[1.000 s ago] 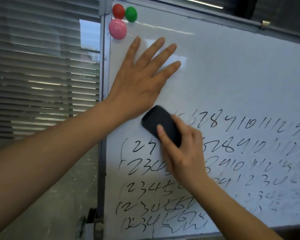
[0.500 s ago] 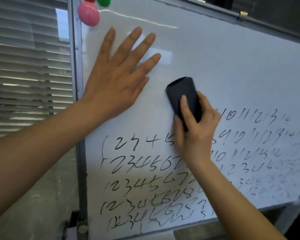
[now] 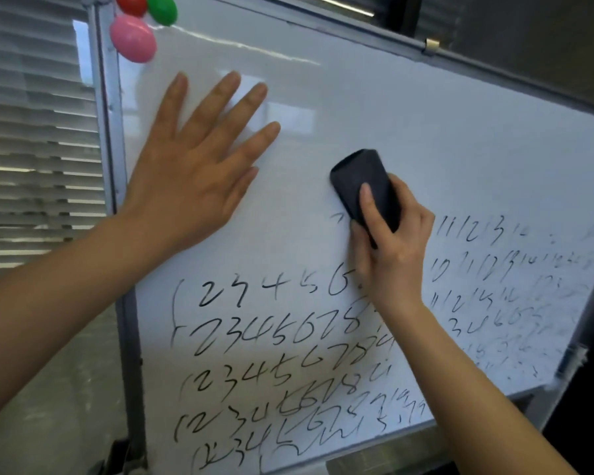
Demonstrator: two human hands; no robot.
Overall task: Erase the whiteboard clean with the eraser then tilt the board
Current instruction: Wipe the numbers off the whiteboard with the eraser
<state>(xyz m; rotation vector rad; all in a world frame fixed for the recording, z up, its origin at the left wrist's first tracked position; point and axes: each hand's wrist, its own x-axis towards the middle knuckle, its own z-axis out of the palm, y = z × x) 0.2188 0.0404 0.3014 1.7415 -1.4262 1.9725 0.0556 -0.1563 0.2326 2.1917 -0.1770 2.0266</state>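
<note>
The right hand (image 3: pixel 391 255), at centre right of the frame, gripped the dark, rounded block eraser (image 3: pixel 364 186): the thumb lay along its face and the other fingers curled round its right edge, so that the eraser's upper half stood clear above the grip, flat against the white, metal-framed whiteboard (image 3: pixel 426 114). The left hand (image 3: pixel 192 173) lay flat on the board at upper left, fingers straight and spread (holding nothing). Rows of black handwritten numerals (image 3: pixel 271 337) filled the board's lower half, those at the right smeared; the surface above the eraser was bare. Pink (image 3: pixel 132 37), red (image 3: pixel 131 3) and green (image 3: pixel 162 8) round magnets sat at the board's top-left corner, beside grey window blinds (image 3: pixel 31 132).
</note>
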